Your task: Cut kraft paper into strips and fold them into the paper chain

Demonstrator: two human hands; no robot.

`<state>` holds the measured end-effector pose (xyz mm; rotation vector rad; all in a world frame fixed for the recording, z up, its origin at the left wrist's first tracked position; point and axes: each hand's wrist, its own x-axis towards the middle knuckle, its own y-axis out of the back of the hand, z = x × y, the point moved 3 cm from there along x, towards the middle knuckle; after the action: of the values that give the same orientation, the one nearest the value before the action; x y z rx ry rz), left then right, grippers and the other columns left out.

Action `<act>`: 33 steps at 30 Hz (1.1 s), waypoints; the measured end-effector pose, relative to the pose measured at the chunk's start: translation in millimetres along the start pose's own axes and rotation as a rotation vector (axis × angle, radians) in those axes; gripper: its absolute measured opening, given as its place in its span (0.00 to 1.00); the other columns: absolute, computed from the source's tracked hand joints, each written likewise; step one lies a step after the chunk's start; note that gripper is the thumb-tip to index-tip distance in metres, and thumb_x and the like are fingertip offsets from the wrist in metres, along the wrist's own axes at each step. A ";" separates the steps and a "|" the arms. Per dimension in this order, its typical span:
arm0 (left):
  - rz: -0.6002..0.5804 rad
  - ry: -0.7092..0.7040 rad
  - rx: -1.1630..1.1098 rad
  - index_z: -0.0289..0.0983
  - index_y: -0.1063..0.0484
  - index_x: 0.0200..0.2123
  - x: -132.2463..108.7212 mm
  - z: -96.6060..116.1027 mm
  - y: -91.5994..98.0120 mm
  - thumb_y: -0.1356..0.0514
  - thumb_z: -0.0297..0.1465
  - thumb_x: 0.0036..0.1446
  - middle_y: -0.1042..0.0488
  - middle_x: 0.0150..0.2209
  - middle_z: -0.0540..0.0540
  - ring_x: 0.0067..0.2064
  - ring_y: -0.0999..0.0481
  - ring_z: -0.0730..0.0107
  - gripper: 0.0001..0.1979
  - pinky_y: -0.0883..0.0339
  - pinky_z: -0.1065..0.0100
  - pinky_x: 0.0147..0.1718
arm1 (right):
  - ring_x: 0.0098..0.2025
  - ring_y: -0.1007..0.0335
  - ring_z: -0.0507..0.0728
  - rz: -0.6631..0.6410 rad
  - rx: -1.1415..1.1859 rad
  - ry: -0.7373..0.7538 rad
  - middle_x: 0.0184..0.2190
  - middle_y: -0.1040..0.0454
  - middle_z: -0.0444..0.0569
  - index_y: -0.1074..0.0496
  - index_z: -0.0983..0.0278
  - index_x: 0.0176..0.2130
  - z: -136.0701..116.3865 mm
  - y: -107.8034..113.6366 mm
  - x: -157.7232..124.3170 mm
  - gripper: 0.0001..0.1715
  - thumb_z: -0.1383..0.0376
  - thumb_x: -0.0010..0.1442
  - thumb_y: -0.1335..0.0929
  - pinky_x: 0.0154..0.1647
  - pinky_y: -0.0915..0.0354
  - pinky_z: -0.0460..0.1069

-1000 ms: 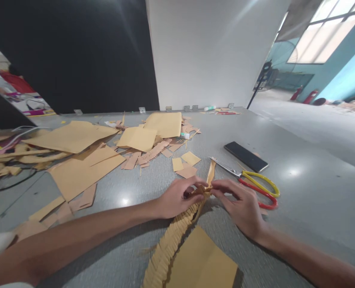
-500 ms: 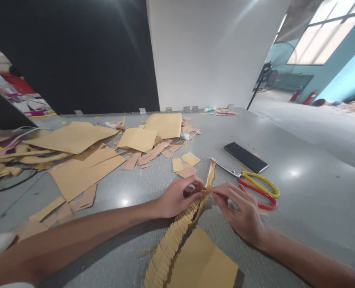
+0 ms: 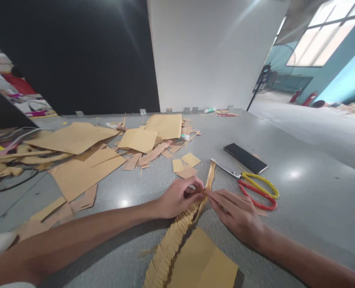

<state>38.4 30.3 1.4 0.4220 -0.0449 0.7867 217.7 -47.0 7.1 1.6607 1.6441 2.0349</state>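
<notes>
While the head view shows the person's left hand (image 3: 179, 198) with its grip narrowed on the top end of a pleated strip (image 3: 173, 242), the right hand (image 3: 237, 212) touches that same end, fingertips together; whether its grip pinches the paper cannot be told. The strip runs down the desk (image 3: 120, 256) to the bottom edge, beside a sheet (image 3: 205, 260). Scissors (image 3: 239, 175) lie just beyond the right hand, near a phone (image 3: 245, 157).
</notes>
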 end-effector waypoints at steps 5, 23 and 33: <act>-0.006 -0.014 0.042 0.35 0.30 0.42 -0.5 -1.3 0.2 0.41 0.42 0.68 0.28 0.33 0.49 0.30 0.32 0.77 0.14 0.40 0.76 0.28 | 0.32 0.21 0.55 -0.056 -0.078 0.059 0.36 0.19 0.52 0.24 0.69 0.52 -0.8 1.7 4.4 0.14 0.71 0.73 0.37 0.31 0.31 0.51; -0.018 -0.332 0.277 0.36 0.30 0.42 -8.2 9.5 -0.3 0.46 0.32 0.71 0.24 0.39 0.45 0.38 0.27 0.72 0.07 0.35 0.72 0.39 | 0.29 0.34 0.52 -0.140 0.438 -0.268 0.29 0.29 0.45 0.24 0.63 0.40 2.4 -9.1 1.8 0.12 0.69 0.71 0.37 0.30 0.39 0.48; 0.105 -0.423 0.221 0.37 0.33 0.42 -9.1 13.3 4.4 0.46 0.26 0.70 0.27 0.41 0.43 0.42 0.27 0.70 0.03 0.33 0.70 0.41 | 0.28 0.28 0.51 -0.032 0.366 -0.331 0.31 0.23 0.42 0.33 0.59 0.61 4.0 -5.1 -4.0 0.21 0.69 0.70 0.36 0.32 0.33 0.45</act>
<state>30.5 21.8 13.4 0.7969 -0.3799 0.7971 219.5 -44.5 0.1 1.9305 1.9781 1.4030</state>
